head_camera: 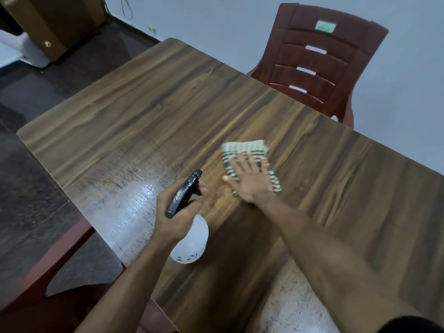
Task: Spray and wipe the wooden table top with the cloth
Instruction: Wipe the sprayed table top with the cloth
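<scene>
The wooden table top [134, 111] fills the middle of the view, with a wet sheen near its left front part. A striped green and white cloth [245, 148] lies flat on it right of centre. My right hand [249, 179] presses on the cloth with straight, spread fingers. My left hand [177, 212] grips a spray bottle [192, 246] with a white body and black trigger head, held just above the table, nozzle pointing away from me toward the far side.
A dark red plastic chair [312, 61] stands at the table's far side against a pale wall. Another red chair [48, 272] sits at the near left. A brown cabinet [55, 22] stands on the dark floor at the far left.
</scene>
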